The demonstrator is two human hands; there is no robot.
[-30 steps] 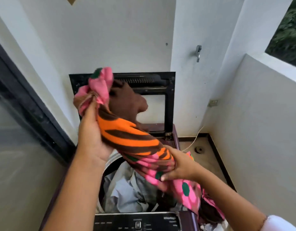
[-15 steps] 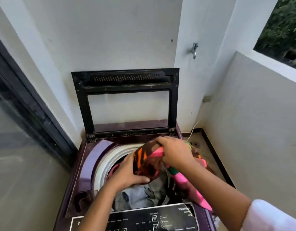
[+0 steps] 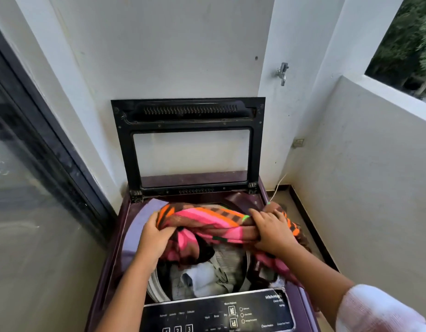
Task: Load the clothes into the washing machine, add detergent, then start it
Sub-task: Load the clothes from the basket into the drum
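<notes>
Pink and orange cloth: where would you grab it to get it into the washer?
Probably its bunched ends, from above, as the left hand and right hand do: the cloth lies across the drum opening, its right end trailing outside.

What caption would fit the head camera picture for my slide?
Left hand and right hand grip a pink-and-orange cloth over the open washing machine, whose drum already holds pale clothes.

A single head-worn wide-angle camera looks forward and steeply down from close above a top-loading washing machine (image 3: 116, 248), its raised lid (image 3: 190, 144) at frame centre, control panel (image 3: 216, 315) along the bottom edge.
</notes>
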